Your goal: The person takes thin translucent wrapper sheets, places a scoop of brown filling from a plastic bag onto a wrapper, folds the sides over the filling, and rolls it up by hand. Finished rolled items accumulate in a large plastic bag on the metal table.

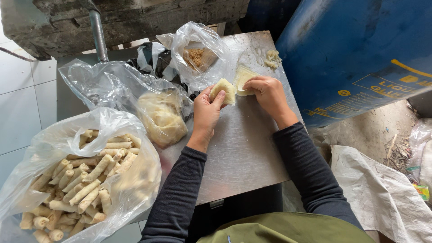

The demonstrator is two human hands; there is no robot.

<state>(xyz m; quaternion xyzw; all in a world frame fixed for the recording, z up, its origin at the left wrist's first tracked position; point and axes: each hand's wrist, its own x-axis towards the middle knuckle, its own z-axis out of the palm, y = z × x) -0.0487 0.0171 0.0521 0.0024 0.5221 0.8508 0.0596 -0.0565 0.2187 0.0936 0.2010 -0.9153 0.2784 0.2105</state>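
- The left hand [206, 112] pinches a half-folded pale wrapper [223, 90] just above the steel desk [243, 148].
- The right hand [269, 93] lies flat, fingers curled on the wrapper stack [243, 77] beside it.
- The step looks like folding mid-roll; finishing calls for tucking the edges tight.
- Finished rolls [85, 180] fill a clear bag at the left.

Soft even daylight, faint shadows; mild glare on plastic bags [112, 85]; wide-angle bending at edges; sharp focus.
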